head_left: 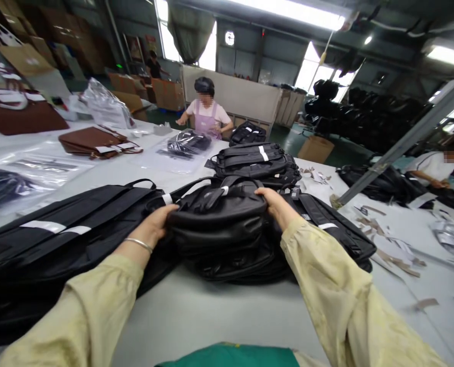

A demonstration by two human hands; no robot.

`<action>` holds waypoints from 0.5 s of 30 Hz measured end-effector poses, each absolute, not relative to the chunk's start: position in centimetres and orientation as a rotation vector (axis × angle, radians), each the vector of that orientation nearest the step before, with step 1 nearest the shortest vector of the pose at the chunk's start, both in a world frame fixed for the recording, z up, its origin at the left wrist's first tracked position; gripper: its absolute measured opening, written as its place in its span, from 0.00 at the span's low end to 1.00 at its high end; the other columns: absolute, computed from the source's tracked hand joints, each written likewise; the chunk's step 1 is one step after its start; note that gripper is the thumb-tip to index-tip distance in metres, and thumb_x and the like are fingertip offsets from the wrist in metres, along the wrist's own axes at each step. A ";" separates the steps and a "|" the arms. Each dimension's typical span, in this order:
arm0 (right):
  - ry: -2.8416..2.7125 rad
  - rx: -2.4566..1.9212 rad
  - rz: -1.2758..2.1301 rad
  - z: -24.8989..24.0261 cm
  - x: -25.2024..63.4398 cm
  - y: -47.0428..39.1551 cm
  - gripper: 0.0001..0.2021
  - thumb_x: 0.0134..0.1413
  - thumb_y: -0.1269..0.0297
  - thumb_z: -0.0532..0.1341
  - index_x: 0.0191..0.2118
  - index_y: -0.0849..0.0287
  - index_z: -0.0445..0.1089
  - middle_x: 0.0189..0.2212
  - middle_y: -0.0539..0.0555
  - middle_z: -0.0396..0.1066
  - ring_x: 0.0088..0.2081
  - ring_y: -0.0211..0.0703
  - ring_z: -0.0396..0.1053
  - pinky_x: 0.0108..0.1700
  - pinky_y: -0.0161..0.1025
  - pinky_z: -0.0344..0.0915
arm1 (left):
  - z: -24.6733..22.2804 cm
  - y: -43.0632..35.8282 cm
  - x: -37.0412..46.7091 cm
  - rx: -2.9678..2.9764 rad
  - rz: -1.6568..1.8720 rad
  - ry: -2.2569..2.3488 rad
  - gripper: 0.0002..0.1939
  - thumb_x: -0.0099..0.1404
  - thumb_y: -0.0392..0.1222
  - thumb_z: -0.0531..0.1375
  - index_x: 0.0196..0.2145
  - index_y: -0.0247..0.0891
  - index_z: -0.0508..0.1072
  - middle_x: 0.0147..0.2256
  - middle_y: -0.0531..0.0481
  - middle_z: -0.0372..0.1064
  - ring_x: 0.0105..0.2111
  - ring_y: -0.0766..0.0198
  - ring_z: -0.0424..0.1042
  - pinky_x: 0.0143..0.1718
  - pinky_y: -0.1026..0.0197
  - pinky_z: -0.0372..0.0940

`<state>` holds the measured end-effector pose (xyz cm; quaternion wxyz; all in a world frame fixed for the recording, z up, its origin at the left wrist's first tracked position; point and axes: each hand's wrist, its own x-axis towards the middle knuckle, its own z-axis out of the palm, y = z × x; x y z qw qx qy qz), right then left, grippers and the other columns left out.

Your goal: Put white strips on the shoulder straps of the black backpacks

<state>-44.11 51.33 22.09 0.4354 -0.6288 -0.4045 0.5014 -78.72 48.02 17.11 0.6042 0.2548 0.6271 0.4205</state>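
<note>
Head view: the left hand [164,220] and the right hand [273,203] are positioned at opposite sides of the central bag [217,216], a black bag with a smooth, shiny front. The left grip is closed on the bag's left side. The right grip is closed on its right side, with the thumb and a finger visible near the upper edge; the remaining fingers are partly hidden. The central bag is located above the near part of the white counter [219,321], directly in front of the person. Further black material [234,267] is visible beneath it; the number of layers cannot be determined.

Adjacent items are arranged as follows. Left side: the left black bag [77,224] lies flat, with two white bands across its straps. Right side: the right black bag [334,229] lies at an angle, with one white band. Far side: the rear black bag [250,157] lies just beyond the central bag.

Farther left, a brown bag [91,141] lies on the counter, near clear plastic wrapping [47,165]. On the right, paper scraps [387,239] are scattered near a slanted metal post [387,155]. Across the counter, a person in a lilac apron [207,122] stands behind a plastic-wrapped dark item [188,142].
</note>
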 end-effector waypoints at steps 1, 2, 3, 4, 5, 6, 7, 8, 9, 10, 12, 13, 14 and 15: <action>-0.999 -1.604 1.255 21.0 -44.1 50.7 0.12 0.48 0.64 0.64 0.38 0.66 0.75 0.27 0.56 0.75 0.34 0.46 0.73 0.42 0.40 0.70 | 15.4 47.2 -78.1 0.556 0.919 1.453 0.06 0.51 0.42 0.63 0.24 0.37 0.71 0.18 0.47 0.69 0.21 0.55 0.71 0.24 0.57 0.71; -0.995 -1.642 1.265 20.0 -44.1 50.2 0.13 0.47 0.63 0.66 0.39 0.65 0.75 0.28 0.56 0.76 0.36 0.46 0.73 0.43 0.41 0.70 | 13.8 46.5 -77.6 0.528 0.866 1.458 0.07 0.52 0.42 0.63 0.24 0.36 0.72 0.19 0.44 0.70 0.21 0.53 0.71 0.24 0.54 0.71; -0.994 -1.674 1.282 19.2 -43.9 49.8 0.14 0.47 0.62 0.67 0.40 0.64 0.76 0.30 0.56 0.77 0.37 0.47 0.74 0.45 0.41 0.70 | 12.5 45.9 -77.3 0.498 0.837 1.478 0.09 0.53 0.45 0.63 0.25 0.36 0.72 0.20 0.43 0.71 0.21 0.51 0.72 0.24 0.53 0.71; -0.993 -1.695 1.310 18.6 -43.8 49.6 0.16 0.47 0.60 0.68 0.42 0.63 0.76 0.32 0.56 0.77 0.39 0.47 0.74 0.46 0.42 0.70 | 11.4 45.5 -77.1 0.458 0.803 1.535 0.12 0.55 0.49 0.63 0.26 0.36 0.73 0.21 0.41 0.72 0.22 0.50 0.72 0.24 0.52 0.71; -0.989 -1.710 1.353 18.2 -43.6 49.6 0.18 0.48 0.58 0.68 0.43 0.62 0.75 0.34 0.57 0.78 0.40 0.47 0.74 0.48 0.42 0.69 | 10.7 45.2 -77.1 0.424 0.771 1.598 0.15 0.55 0.52 0.64 0.28 0.35 0.74 0.22 0.40 0.73 0.23 0.49 0.73 0.24 0.50 0.71; -0.981 -1.716 1.410 17.9 -43.4 49.7 0.19 0.49 0.56 0.68 0.45 0.62 0.75 0.36 0.58 0.78 0.41 0.48 0.75 0.49 0.43 0.69 | 10.3 44.9 -77.2 0.389 0.741 1.660 0.18 0.56 0.56 0.64 0.31 0.35 0.75 0.25 0.39 0.74 0.24 0.48 0.73 0.26 0.49 0.72; -0.968 -1.716 1.473 17.8 -43.1 50.0 0.21 0.50 0.55 0.68 0.47 0.62 0.74 0.37 0.59 0.78 0.42 0.48 0.75 0.49 0.44 0.69 | 10.1 44.7 -77.4 0.351 0.712 1.708 0.21 0.55 0.58 0.64 0.33 0.35 0.76 0.27 0.38 0.75 0.26 0.46 0.74 0.28 0.47 0.72; -0.954 -1.711 1.538 17.7 -42.9 50.4 0.21 0.50 0.54 0.68 0.47 0.62 0.74 0.37 0.60 0.78 0.42 0.49 0.75 0.50 0.45 0.70 | 10.0 44.5 -77.6 0.307 0.694 1.720 0.23 0.55 0.60 0.64 0.35 0.35 0.77 0.28 0.37 0.76 0.28 0.44 0.75 0.29 0.45 0.72; -0.939 -1.704 1.598 17.5 -42.6 50.8 0.21 0.51 0.53 0.68 0.47 0.62 0.74 0.37 0.61 0.78 0.42 0.50 0.76 0.50 0.45 0.70 | 10.0 44.2 -77.8 0.262 0.696 1.688 0.24 0.55 0.61 0.64 0.36 0.35 0.77 0.30 0.36 0.77 0.29 0.43 0.75 0.30 0.43 0.72; -0.925 -1.699 1.656 17.3 -42.4 51.3 0.21 0.51 0.53 0.67 0.47 0.63 0.74 0.37 0.62 0.78 0.42 0.51 0.76 0.49 0.46 0.71 | 10.0 43.9 -77.8 0.204 0.719 1.628 0.25 0.55 0.61 0.64 0.37 0.34 0.77 0.30 0.35 0.77 0.30 0.42 0.76 0.31 0.42 0.73; -0.910 -1.683 1.759 16.6 -42.1 52.4 0.22 0.52 0.51 0.66 0.45 0.64 0.74 0.36 0.64 0.78 0.41 0.52 0.77 0.49 0.46 0.72 | 9.9 43.2 -77.7 0.084 0.827 1.459 0.23 0.55 0.59 0.65 0.36 0.34 0.77 0.30 0.36 0.77 0.31 0.42 0.77 0.31 0.44 0.74; -0.909 -1.666 1.798 16.1 -42.0 52.9 0.22 0.52 0.50 0.66 0.45 0.64 0.75 0.36 0.64 0.78 0.41 0.52 0.77 0.49 0.46 0.72 | 9.7 42.9 -77.6 0.026 0.893 1.390 0.22 0.55 0.57 0.66 0.35 0.34 0.77 0.29 0.37 0.77 0.30 0.43 0.77 0.31 0.46 0.74; -0.906 -1.647 1.826 15.7 -42.0 53.4 0.22 0.53 0.49 0.65 0.44 0.64 0.75 0.36 0.65 0.78 0.40 0.52 0.77 0.49 0.46 0.72 | 9.5 42.7 -77.4 -0.026 0.946 1.342 0.20 0.55 0.56 0.67 0.35 0.34 0.77 0.28 0.38 0.77 0.30 0.44 0.77 0.31 0.48 0.75; -0.904 -1.627 1.842 15.2 -42.0 53.9 0.22 0.53 0.50 0.64 0.44 0.65 0.75 0.36 0.65 0.79 0.40 0.51 0.77 0.48 0.46 0.72 | 9.4 42.5 -77.2 -0.073 0.977 1.320 0.20 0.54 0.55 0.67 0.34 0.34 0.77 0.28 0.38 0.77 0.29 0.45 0.77 0.30 0.49 0.75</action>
